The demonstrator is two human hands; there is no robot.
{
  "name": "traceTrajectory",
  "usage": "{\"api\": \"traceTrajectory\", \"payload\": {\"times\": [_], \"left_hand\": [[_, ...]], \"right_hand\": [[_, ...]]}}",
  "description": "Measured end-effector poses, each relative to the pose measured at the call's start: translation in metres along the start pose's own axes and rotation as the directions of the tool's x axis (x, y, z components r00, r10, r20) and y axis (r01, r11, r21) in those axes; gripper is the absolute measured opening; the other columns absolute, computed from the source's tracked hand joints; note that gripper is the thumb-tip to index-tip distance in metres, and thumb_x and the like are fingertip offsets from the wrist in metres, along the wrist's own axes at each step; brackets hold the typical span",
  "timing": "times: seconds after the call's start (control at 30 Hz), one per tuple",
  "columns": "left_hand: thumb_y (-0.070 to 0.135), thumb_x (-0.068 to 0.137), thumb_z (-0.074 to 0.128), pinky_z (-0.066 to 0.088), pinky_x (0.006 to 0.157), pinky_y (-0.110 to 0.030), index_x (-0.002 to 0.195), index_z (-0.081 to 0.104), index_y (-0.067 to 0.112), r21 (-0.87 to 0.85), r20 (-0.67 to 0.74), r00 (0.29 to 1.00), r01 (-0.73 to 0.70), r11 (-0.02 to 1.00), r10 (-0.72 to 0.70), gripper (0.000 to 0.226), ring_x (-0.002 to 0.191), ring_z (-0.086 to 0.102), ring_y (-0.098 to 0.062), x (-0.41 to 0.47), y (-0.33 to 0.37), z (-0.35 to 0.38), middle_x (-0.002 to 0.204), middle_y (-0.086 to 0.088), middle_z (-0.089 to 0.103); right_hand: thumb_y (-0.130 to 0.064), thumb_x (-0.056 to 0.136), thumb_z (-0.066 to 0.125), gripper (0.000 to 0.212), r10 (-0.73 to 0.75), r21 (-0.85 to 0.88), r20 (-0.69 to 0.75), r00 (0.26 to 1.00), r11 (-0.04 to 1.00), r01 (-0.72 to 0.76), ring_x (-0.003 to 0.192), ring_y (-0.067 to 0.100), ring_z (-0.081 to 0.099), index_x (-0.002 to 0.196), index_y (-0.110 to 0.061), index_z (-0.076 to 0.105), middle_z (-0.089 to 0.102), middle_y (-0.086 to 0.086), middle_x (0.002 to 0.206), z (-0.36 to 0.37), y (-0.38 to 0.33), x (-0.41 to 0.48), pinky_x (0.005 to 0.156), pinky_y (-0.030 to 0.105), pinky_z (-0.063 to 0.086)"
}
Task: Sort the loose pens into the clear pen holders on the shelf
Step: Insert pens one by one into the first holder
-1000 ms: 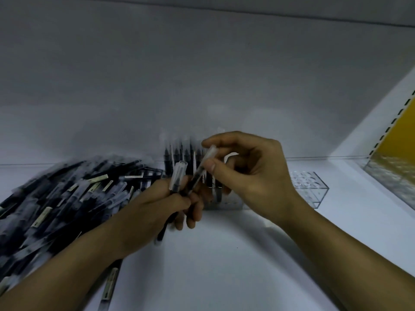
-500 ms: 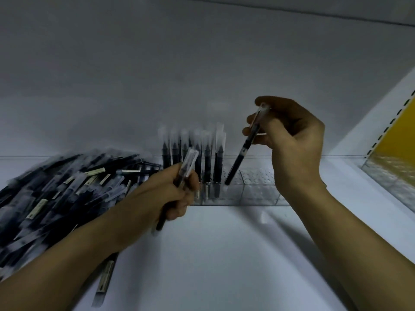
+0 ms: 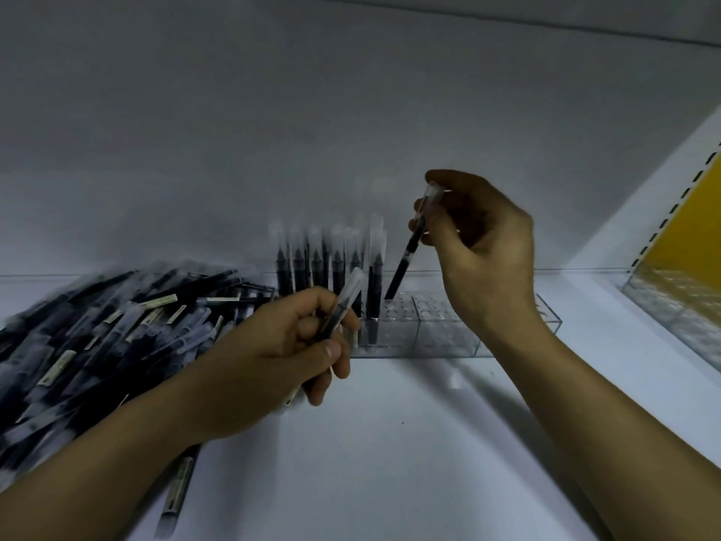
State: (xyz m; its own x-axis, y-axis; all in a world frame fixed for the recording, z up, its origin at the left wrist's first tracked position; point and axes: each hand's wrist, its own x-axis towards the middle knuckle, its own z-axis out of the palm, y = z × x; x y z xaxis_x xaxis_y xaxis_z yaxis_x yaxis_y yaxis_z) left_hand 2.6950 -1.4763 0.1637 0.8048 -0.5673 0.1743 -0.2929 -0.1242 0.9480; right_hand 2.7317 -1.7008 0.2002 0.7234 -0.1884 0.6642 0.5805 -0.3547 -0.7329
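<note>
The right hand [image 3: 483, 251] pinches a tilted pen [image 3: 405, 263], its tip at an empty hole of the clear holder [image 3: 433, 329] just right of the standing pens [image 3: 331, 263]; insertion seems underway, needing uprighting and lowering, while the left hand [image 3: 273, 353] grips a spare pen [image 3: 343, 306].

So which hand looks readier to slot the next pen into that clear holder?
The right hand, probably. Its pen points down at the empty holes of the clear holder, beside the standing pens. The left hand grips a spare pen lower, in front of the holder.
</note>
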Motion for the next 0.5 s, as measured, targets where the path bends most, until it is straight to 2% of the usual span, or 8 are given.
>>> {"api": "traceTrajectory", "payload": {"times": [0.1,0.23,0.37,0.5], "left_hand": [[0.014,0.088,0.049,0.04,0.054,-0.028,0.094,0.065,0.026,-0.041,-0.032,0.999,0.033,0.999,-0.034,0.021,0.055,0.045,-0.011,0.0015,-0.0021,-0.0007,0.071,-0.002,0.06],[0.015,0.088,0.043,0.04,0.05,-0.031,0.092,0.07,0.024,-0.174,-0.067,0.993,0.082,0.981,-0.095,0.029,0.051,0.05,-0.017,0.0061,-0.0034,-0.0037,0.072,-0.009,0.06],[0.003,0.101,0.043,0.056,0.065,-0.04,0.095,0.07,0.025,-0.092,-0.108,0.991,0.066,0.993,-0.076,0.035,0.065,0.065,-0.029,0.0042,0.0001,-0.0033,0.078,-0.008,0.066],[0.003,0.099,0.048,0.06,0.08,-0.046,0.103,0.065,0.018,0.032,-0.133,0.99,0.062,0.998,-0.057,0.023,0.084,0.072,-0.025,-0.0005,0.0029,-0.0016,0.084,-0.01,0.072]], "right_hand": [[-0.015,0.101,0.06,0.028,-0.015,-0.085,0.094,0.996,0.996,0.023,0.091,0.015,0.074,0.129,-0.018,0.066,0.074,-0.007,0.097,0.0029,0.0028,-0.0035,0.087,0.04,0.061],[-0.013,0.1,0.062,0.03,-0.019,-0.151,0.161,0.987,0.988,0.044,0.091,0.008,0.071,0.128,-0.024,0.066,0.071,-0.015,0.098,0.0043,0.0028,-0.0057,0.086,0.026,0.06],[-0.01,0.098,0.063,0.031,-0.019,-0.213,0.21,0.978,0.975,0.065,0.087,0.005,0.069,0.125,-0.025,0.068,0.068,-0.02,0.094,0.0052,0.0033,-0.0076,0.08,0.019,0.058],[-0.014,0.097,0.065,0.029,-0.001,-0.24,0.187,0.982,0.97,0.047,0.089,0.004,0.069,0.123,-0.027,0.068,0.069,-0.018,0.096,0.0059,0.0048,-0.0076,0.083,0.023,0.058]]}}
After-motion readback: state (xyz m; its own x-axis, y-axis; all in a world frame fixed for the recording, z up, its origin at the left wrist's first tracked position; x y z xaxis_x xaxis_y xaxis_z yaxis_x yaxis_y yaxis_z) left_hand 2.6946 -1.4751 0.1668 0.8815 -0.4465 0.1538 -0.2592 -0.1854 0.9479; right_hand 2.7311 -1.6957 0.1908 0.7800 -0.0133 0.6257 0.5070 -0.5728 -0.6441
